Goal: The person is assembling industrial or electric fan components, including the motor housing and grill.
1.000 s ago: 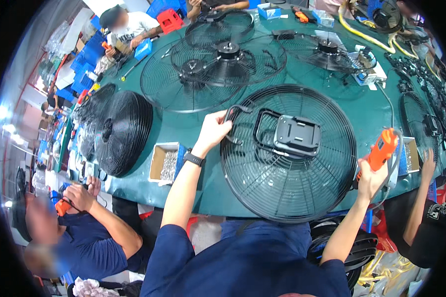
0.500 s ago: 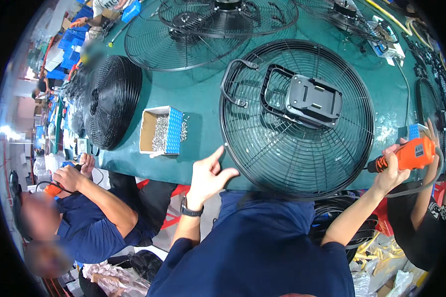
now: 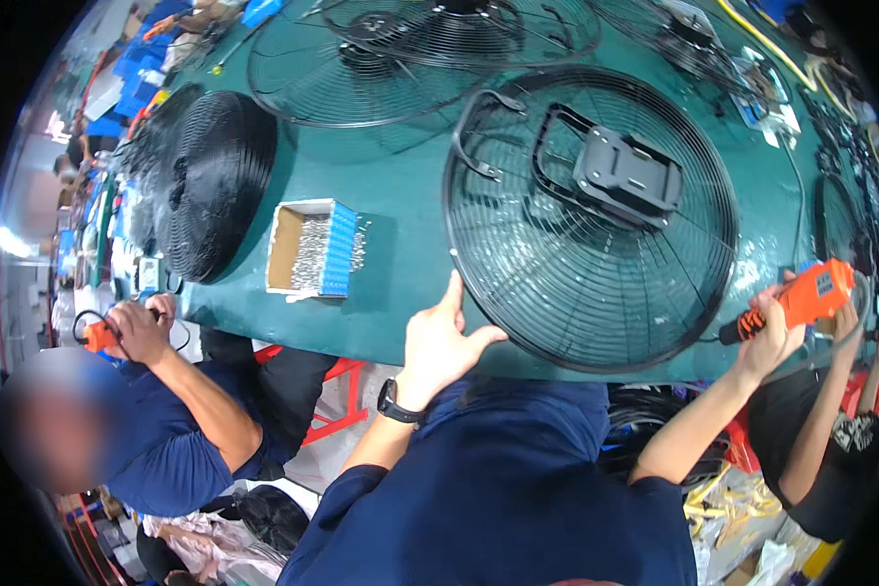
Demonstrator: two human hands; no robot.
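Observation:
A round black wire fan guard lies on the green table in front of me. It carries a black motor housing with a frame-like bracket, and a curved black handle sits at its left side. My left hand is at the guard's near left rim, index finger and thumb stretched out, holding nothing. The index fingertip is at or just beside the rim; contact is unclear. My right hand is wrapped round an orange electric screwdriver, its dark tip pointing left toward the guard's near right rim.
A blue and white cardboard box of screws stands left of the guard, with loose screws beside it. Stacked black guards lie farther left, more guards at the back. Co-workers sit on both sides; the left one's hands hold an orange tool.
The guard has shifted slightly away and to the right, apparently turning a little clockwise, and my left hand has moved along with it. My right hand still holds the screwdriver in nearly the same place.

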